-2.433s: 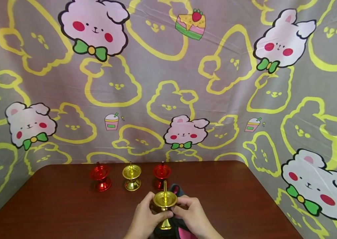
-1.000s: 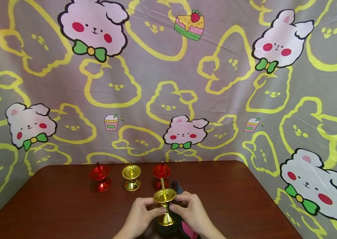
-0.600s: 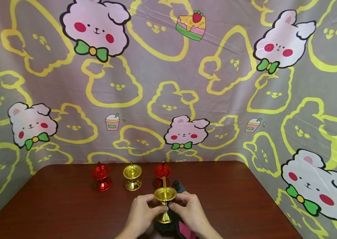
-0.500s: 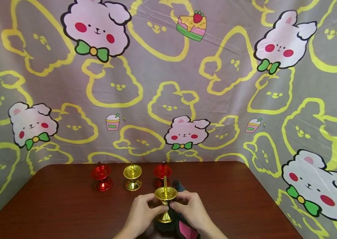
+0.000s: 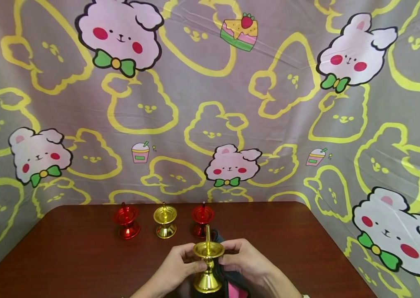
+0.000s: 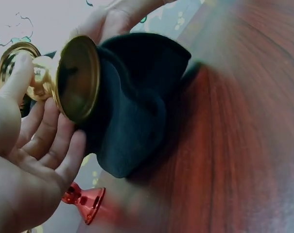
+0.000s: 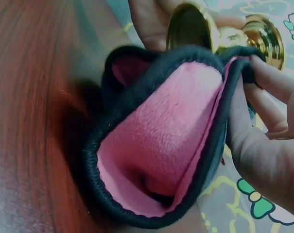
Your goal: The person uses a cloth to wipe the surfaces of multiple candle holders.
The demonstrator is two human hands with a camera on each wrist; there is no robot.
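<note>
In the head view, my left hand (image 5: 174, 267) grips a gold candle holder (image 5: 208, 282) by its stem, thumb in front, with its spike pointing up. My right hand (image 5: 248, 260) is just right of it and pinches the edge of a dark cloth (image 5: 236, 279) with a pink lining. The right wrist view shows that cloth (image 7: 171, 111) folded into a loop, its fuzzy pink inside facing the camera and its rim between thumb and fingers. Beside the gold base, the cloth (image 6: 132, 121) hangs down in the left wrist view. Whether it touches the stem is hidden.
Three candle holders stand in a row near the far edge of the brown table (image 5: 83, 265): a red one (image 5: 128, 227) at left, a gold one (image 5: 166, 227) in the middle and another red one (image 5: 198, 227) at right. A patterned curtain (image 5: 210, 103) surrounds the table.
The gold candle holder has come slightly lower and nearer. My right hand has shifted a little to the right with the cloth, while the left still holds the stem. The three standing holders stay put.
</note>
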